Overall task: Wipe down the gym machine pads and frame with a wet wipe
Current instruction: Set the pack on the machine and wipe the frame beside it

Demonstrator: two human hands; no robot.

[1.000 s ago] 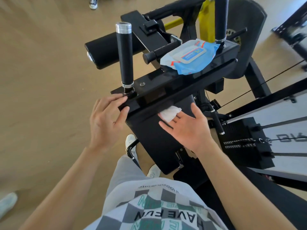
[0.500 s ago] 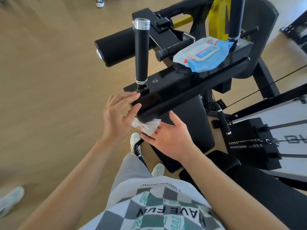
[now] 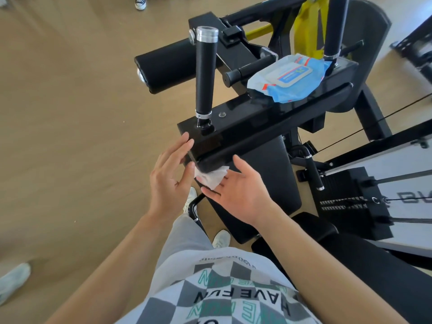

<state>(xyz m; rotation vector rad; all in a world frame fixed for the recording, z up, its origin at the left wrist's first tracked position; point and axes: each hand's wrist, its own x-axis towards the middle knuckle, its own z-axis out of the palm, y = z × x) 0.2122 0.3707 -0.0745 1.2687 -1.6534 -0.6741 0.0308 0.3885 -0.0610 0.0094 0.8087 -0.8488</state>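
**Wiping the near corner of the machine's crossbar**

The right hand [image 3: 238,192] presses a white wet wipe [image 3: 211,177] up against the lower near corner of the glossy black crossbar [image 3: 268,122]. Its fingers are straight and point left, with the thumb raised beside the bar. The wipe is crumpled, so it has no clear long axis. It sits bunched between the fingertips and the bar's bottom edge, with a loose flap sticking out toward the left hand [image 3: 169,174]. The left hand is flat too, fingers extended against the bar's end face, just beside the wipe. Neither hand curls round anything, and they sit close together at that corner.

The crossbar's long axis runs from the hands at lower left up to the upper right. An upright handle [image 3: 205,73] with a silver cap rises from its near end. A blue pack of wipes [image 3: 289,77] lies flat on its top, farther along. Behind the bar, a foam roller [image 3: 168,66] points left. Below it, a black back pad [image 3: 268,178] slopes down toward the person.

A weight stack [image 3: 350,199] with cables stands to the right. The floor [image 3: 70,136] is light wood. A sneaker [image 3: 140,2] shows at the top edge and a pale shoe [image 3: 11,281] at lower left.
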